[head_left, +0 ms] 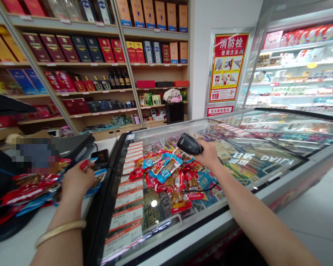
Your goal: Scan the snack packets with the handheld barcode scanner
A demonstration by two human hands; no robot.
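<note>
My right hand [208, 153] grips a black handheld barcode scanner [190, 144] over the glass top of a chest freezer [152, 221]. Below the scanner, a loose pile of red and blue snack packets [166, 168] lies on the glass. To the left, my left hand [79, 179] is closed, with a bit of red wrapper showing at its fingers; the rest of that packet is hidden. Around and under this hand, more red and blue snack packets [30, 190] are heaped on the white counter [51, 229].
A black phone [101, 158] lies on the counter beside the freezer's edge. The scanner's cable [208, 188] runs across the glass. Dark equipment [0, 177] stands at far left. Shelves of boxed goods [83, 50] and a lit refrigerated display [302, 70] line the back.
</note>
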